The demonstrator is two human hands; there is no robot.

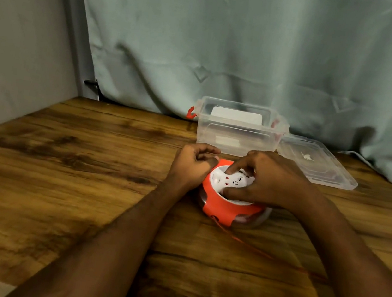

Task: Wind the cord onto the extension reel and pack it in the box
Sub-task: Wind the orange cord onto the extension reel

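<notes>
Extension reel (230, 203) sits on wooden table (61, 167), just in front of clear plastic box (238, 129); lid (318, 163) lies off beside it. Left hand (193, 165) curled against orange rim, bracing. Right hand (268, 181) spread over white socket face, fingertips pressing in. 1 thin orange cord (263, 252) trails loose toward near right, unwound. Judgement: rigid, light, smooth housing; grip by rim. Cord limp, guide it by pinching

Wooden table (59, 179); pale green curtain (230, 40) hanging behind its far edge; grey wall (12, 34) at left.
</notes>
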